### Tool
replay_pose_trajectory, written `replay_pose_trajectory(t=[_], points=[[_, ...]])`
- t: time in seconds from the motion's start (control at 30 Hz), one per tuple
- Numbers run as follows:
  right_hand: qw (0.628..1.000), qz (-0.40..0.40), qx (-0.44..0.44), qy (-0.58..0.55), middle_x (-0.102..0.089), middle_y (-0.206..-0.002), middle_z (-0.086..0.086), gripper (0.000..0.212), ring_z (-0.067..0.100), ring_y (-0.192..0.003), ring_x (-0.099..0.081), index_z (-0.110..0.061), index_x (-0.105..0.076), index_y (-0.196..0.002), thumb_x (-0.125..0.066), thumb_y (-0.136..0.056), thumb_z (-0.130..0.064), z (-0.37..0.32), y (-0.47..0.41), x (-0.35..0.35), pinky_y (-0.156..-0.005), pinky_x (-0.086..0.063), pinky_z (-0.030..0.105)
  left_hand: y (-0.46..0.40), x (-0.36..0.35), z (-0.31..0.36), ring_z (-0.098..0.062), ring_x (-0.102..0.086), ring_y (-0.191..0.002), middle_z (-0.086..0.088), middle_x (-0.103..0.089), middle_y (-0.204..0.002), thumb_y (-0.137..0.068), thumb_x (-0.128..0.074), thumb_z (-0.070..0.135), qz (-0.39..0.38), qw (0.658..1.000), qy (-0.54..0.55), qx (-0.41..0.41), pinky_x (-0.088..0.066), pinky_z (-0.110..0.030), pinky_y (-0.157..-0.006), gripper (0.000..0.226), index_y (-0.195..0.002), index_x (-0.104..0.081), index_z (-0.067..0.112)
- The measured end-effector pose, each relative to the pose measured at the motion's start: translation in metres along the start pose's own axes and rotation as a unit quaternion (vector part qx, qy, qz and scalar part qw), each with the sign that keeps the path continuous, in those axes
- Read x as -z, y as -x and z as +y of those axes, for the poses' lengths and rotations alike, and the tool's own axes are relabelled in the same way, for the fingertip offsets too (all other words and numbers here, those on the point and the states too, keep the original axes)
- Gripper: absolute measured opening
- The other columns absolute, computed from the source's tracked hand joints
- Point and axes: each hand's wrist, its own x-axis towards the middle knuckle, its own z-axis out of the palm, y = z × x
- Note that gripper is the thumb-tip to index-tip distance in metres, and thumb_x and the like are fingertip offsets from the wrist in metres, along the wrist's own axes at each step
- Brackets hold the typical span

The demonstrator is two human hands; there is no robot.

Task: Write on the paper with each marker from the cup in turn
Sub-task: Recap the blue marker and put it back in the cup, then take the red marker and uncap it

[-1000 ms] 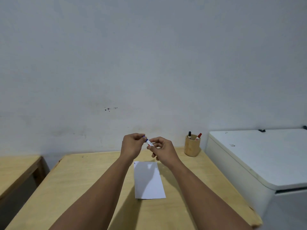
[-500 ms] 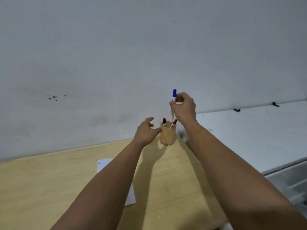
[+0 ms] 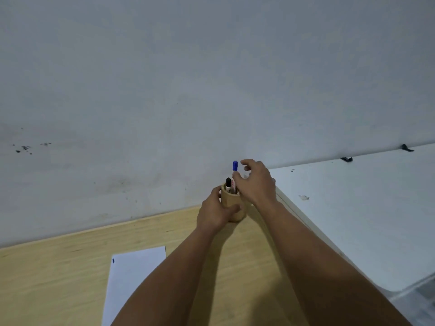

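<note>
A wooden cup [image 3: 231, 203] stands at the table's far edge by the wall. My left hand [image 3: 215, 214] is wrapped around its left side. A blue-capped marker [image 3: 235, 165] stands upright in the cup, beside a black-capped marker [image 3: 228, 182]. My right hand [image 3: 255, 184] hovers just right of the blue marker with its fingers spread; the thumb crosses in front of the barrel and the index finger is off the cap. White paper [image 3: 131, 278] lies nearer to me on the left, with a small blue mark [image 3: 113, 260] at its top left corner.
The wooden table [image 3: 47, 278] runs up to a white wall [image 3: 211, 90]. A white chest-like unit [image 3: 353, 208] stands against the table's right side, higher than the tabletop and close to the cup.
The blue marker, held high over the cup by my right hand, has dropped into the cup and the fingers have loosened. My left hand has closed onto the cup.
</note>
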Motion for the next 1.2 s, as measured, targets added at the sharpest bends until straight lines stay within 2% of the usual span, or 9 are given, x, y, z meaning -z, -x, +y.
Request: replay_pose_trajectory(t=[0.17,0.27,0.37,0.5,0.67,0.8,0.97,1.07,1.2], points=[[0.993,-0.034,-0.053,0.099,-0.07,-0.103,-0.012,0.035,0.018,-0.097,-0.066,-0.035,-0.071,-0.108,-0.063,-0.086,-0.062,0.005,0.012,0.002,-0.097,-0.046,0.042,-0.002,0.005,-0.006,-0.014,-0.071,-0.104,0.013,-0.07,-0.122,-0.073,-0.083,0.043,0.012,1.0,0.011,-0.001,-0.06,-0.047,-0.091,0.066,-0.133,-0.055,0.036],[0.996,-0.032,-0.061,0.062,-0.068,-0.081,-0.015,0.019,0.018,-0.087,-0.068,-0.028,-0.073,-0.088,-0.071,-0.088,-0.048,-0.012,0.031,0.021,-0.093,-0.054,0.039,0.021,0.018,0.008,-0.017,-0.07,-0.107,0.008,-0.07,-0.127,-0.077,-0.084,0.037,0.03,0.999,0.011,-0.009,-0.059,-0.047,-0.093,0.066,-0.136,-0.054,0.033],[0.994,-0.029,-0.09,-0.049,-0.074,-0.079,-0.012,0.021,0.019,-0.087,-0.071,-0.021,-0.074,-0.078,-0.08,-0.086,-0.039,-0.014,0.024,0.019,-0.093,-0.058,0.042,0.018,0.013,0.008,-0.021,-0.066,-0.118,0.002,-0.065,-0.139,-0.08,-0.084,0.039,0.019,1.0,-0.021,-0.002,-0.056,-0.046,-0.098,0.079,-0.148,-0.046,0.027],[0.987,0.035,-0.056,-0.149,-0.076,-0.08,-0.009,0.016,0.019,-0.086,-0.073,-0.021,-0.075,-0.085,-0.082,-0.09,-0.035,-0.021,0.008,0.035,-0.093,-0.061,0.049,0.016,0.013,0.009,-0.024,-0.058,-0.132,-0.002,-0.055,-0.152,-0.08,-0.083,0.045,0.012,0.997,-0.069,0.01,-0.052,-0.043,-0.103,0.102,-0.162,-0.025,0.024],[0.96,0.107,0.04,-0.255,-0.078,-0.09,0.006,0.012,0.021,-0.083,-0.074,-0.017,-0.074,-0.105,-0.069,-0.104,-0.029,-0.059,0.009,0.062,-0.068,-0.053,0.016,0.027,0.048,0.027,-0.021,-0.065,-0.117,-0.003,-0.063,-0.14,-0.092,-0.067,0.041,0.044,0.997,-0.066,-0.015,-0.054,-0.043,-0.101,0.063,-0.15,-0.048,0.025],[0.956,-0.043,0.036,-0.287,-0.064,-0.086,0.001,0.019,0.011,-0.065,-0.057,-0.021,-0.076,-0.121,-0.062,-0.109,-0.028,-0.089,0.046,0.048,-0.06,-0.045,0.02,0.054,0.099,0.036,-0.021,-0.069,-0.104,-0.001,-0.074,-0.115,-0.098,-0.058,0.04,0.088,0.994,-0.047,-0.049,-0.054,-0.043,-0.098,0.032,-0.12,-0.069,0.019],[0.913,-0.305,-0.03,-0.268,-0.076,-0.104,0.004,0.029,0.015,-0.076,-0.066,-0.011,-0.077,-0.129,-0.071,-0.1,-0.008,-0.108,0.111,0.005,-0.061,-0.05,0.026,0.101,0.169,0.032,-0.023,-0.069,-0.077,-0.004,-0.075,-0.08,-0.099,-0.042,0.066,0.123,0.991,-0.022,-0.042,-0.055,-0.042,-0.08,0.064,-0.088,-0.071,0.009],[0.871,-0.376,-0.028,-0.315,-0.083,-0.102,0.004,0.021,0.013,-0.069,-0.068,-0.009,-0.081,-0.118,-0.077,-0.101,-0.02,-0.123,0.143,-0.022,-0.057,-0.051,0.024,0.124,0.205,0.011,-0.024,-0.061,-0.065,-0.004,-0.065,-0.063,-0.098,-0.037,0.072,0.116,0.987,-0.11,-0.031,-0.048,-0.038,-0.067,0.072,-0.071,-0.071,0.015],[0.857,-0.409,-0.013,-0.314,-0.077,-0.088,0.002,0.022,0.011,-0.058,-0.052,-0.015,-0.083,-0.112,-0.076,-0.101,-0.033,-0.145,0.173,-0.052,-0.054,-0.04,0.023,0.145,0.239,-0.013,-0.023,-0.041,-0.058,-0.01,-0.05,-0.064,-0.105,-0.043,0.052,0.096,0.992,-0.08,-0.015,-0.035,-0.033,-0.059,0.068,-0.068,-0.061,-0.002]])
